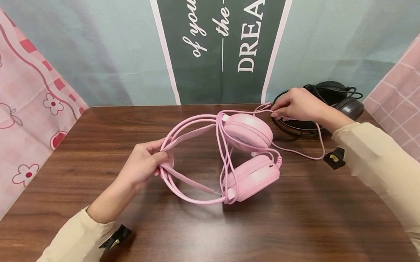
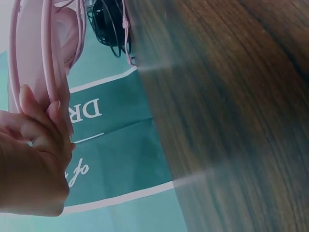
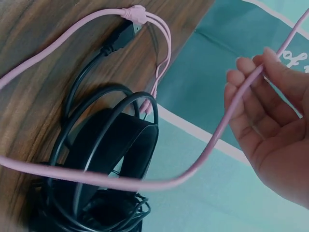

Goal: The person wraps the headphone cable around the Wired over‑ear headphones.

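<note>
A pair of pink headphones [image 1: 248, 178] is held over the table by my left hand [image 1: 143, 164], its fingers curled round the headband [image 1: 189, 199]. In the left wrist view the same hand [image 2: 36, 150] grips that band from below. Several turns of pink cable [image 1: 228, 165] loop round the band near the ear cups. My right hand [image 1: 301, 106] pinches a stretch of this cable between thumb and fingers, as the right wrist view shows on the cord [image 3: 227, 116]. Beyond that hand lie black headphones [image 1: 349, 107], partly hidden by it.
The wooden table [image 1: 172, 240] ends at a hanging cloth with lettering [image 1: 221, 49]. A pink split connector [image 3: 135, 14] and a black USB plug [image 3: 120, 36] lie near the black headphones. Patterned pink cloth [image 1: 25, 114] hangs at the left, pink tiles [image 1: 402, 78] stand right.
</note>
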A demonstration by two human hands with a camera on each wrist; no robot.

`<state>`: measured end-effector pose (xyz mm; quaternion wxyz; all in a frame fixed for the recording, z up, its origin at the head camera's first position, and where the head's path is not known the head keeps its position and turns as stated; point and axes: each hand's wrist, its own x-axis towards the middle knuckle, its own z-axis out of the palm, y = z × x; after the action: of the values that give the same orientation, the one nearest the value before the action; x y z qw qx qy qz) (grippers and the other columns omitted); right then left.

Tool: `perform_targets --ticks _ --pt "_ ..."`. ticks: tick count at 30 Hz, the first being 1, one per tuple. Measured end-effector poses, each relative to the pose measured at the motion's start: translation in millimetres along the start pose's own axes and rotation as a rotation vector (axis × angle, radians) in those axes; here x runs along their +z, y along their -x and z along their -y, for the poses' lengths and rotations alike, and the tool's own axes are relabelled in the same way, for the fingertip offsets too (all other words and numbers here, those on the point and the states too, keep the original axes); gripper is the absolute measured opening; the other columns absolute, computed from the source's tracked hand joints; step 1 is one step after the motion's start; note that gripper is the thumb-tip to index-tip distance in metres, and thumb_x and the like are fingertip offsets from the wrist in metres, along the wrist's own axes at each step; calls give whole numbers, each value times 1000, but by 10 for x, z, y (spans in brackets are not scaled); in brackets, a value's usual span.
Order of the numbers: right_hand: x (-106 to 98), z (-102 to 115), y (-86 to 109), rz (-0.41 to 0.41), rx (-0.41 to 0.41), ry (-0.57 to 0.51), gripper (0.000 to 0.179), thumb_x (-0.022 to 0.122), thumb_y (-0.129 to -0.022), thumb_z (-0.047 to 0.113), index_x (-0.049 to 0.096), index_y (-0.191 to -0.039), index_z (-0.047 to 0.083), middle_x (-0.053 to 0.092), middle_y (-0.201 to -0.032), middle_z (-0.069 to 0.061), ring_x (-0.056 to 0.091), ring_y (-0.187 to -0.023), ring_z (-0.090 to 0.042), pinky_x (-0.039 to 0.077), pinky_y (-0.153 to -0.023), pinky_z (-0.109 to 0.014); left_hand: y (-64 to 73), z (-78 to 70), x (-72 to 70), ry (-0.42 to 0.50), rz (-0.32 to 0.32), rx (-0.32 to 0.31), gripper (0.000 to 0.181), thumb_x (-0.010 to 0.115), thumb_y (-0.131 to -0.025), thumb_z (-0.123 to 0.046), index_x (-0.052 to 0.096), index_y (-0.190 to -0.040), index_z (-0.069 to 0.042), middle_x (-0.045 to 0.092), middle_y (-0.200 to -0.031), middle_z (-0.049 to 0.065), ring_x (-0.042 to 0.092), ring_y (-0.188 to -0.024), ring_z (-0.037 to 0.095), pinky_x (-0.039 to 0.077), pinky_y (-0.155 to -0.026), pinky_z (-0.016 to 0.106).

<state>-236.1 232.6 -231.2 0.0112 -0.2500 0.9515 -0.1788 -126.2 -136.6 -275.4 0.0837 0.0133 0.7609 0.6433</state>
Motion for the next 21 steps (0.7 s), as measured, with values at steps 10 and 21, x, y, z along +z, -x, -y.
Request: perform_targets --ticks 10,21 --pt "-24 -166 82 40 96 -229 13 63 -83 3 69 -94 -3 64 -70 -9 60 -58 -17 53 -52 -26 33 -43 -172 284 3 -76 22 52 -81 8 61 -99 -2 60 -62 4 44 -42 3 31 -36 11" --pt "55 -257 166 87 67 -544 14 57 -89 6 59 -92 -8 62 -73 -13 62 -65 -18 55 -62 -32 42 -52 -270 581 -24 -116 21 48 -84 9 62 -80 -5 59 -60 6 48 -42 5 31 -35 9"
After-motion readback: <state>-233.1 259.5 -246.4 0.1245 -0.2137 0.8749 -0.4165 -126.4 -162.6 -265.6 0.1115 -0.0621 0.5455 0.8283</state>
